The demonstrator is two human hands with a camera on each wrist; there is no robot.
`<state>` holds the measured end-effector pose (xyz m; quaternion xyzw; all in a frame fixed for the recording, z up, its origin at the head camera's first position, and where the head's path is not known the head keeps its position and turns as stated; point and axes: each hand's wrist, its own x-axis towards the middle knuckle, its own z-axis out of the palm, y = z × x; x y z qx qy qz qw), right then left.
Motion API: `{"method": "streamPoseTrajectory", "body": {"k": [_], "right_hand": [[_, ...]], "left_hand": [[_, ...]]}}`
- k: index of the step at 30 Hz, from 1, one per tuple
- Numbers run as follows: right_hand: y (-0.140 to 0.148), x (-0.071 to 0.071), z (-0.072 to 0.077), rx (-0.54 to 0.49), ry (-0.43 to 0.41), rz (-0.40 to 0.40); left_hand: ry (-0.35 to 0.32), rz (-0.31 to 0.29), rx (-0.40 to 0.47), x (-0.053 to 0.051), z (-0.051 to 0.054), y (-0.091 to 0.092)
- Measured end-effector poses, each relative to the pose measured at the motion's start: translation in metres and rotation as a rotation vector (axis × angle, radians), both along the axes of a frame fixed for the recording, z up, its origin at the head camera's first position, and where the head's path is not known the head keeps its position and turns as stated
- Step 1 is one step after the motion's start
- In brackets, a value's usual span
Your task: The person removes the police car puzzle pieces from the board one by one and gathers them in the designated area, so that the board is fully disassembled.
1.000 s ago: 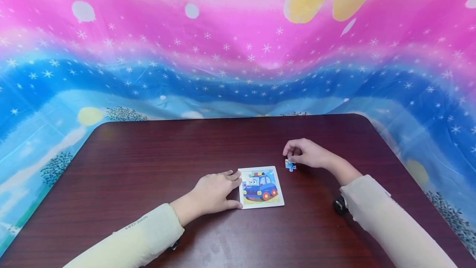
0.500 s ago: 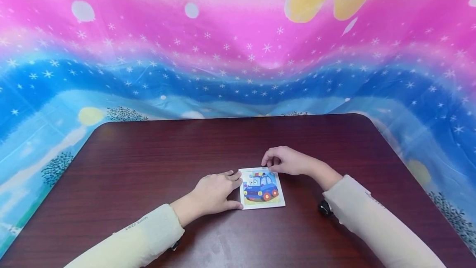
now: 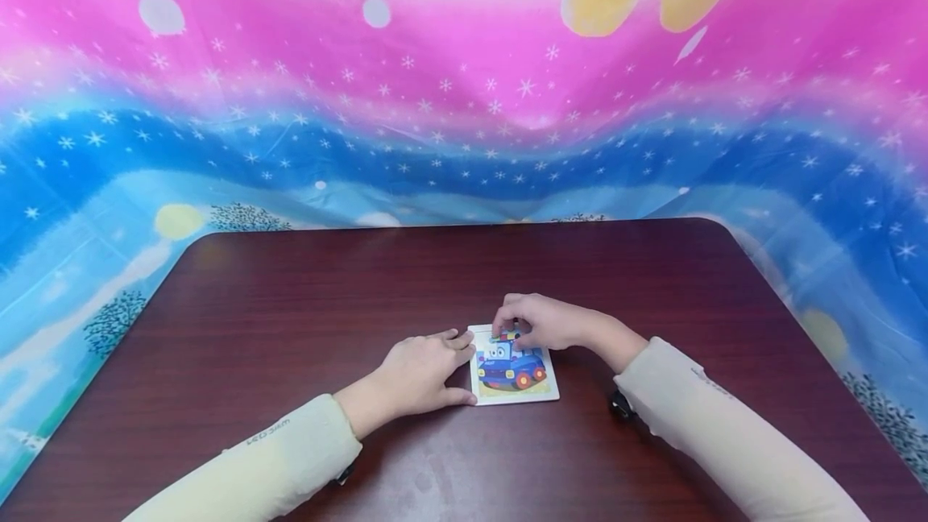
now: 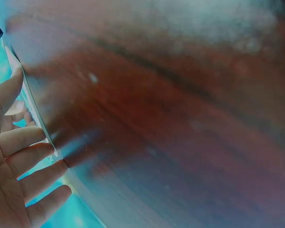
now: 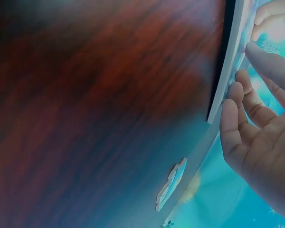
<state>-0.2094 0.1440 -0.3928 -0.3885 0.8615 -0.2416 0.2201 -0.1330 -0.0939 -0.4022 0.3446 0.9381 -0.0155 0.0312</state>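
A white-framed puzzle board (image 3: 511, 402) with a blue cartoon car lies flat on the table. Against its left edge rest the spread fingers and thumb of my left hand (image 3: 424, 374); the left wrist view shows that hand (image 4: 23, 166) beside the thin board edge (image 4: 37, 110). My right hand (image 3: 553, 322) is over the board's upper part, bent fingertips and thumb apart on the picture near the car's roof lights. In the right wrist view, a loose puzzle piece (image 5: 172, 184) lies on the table off the board, below the right hand (image 5: 263, 128); the head view does not show it.
The dark red-brown table (image 3: 326, 280) has rounded far corners. A pink and blue patterned cloth (image 3: 464, 127) hangs behind it and along both sides.
My right hand has moved left from beside the loose piece onto the upper part of the board. The piece has gone from the head view. My left hand stays at the board's left edge.
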Motion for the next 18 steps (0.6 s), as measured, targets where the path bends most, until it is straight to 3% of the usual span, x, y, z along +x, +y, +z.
{"method": "streamPoseTrajectory", "body": {"k": [10,18], "right_hand": [[-0.0056,0.0018,0.0032,0.067,0.007,0.025],[-0.0088,-0.0055,0.0037,0.131,-0.03,0.043]], "left_hand": [[0.002,-0.001,0.006,-0.0001,0.0009,0.0005],[0.003,-0.001,0.01,0.0005,0.0009,0.0003]]}}
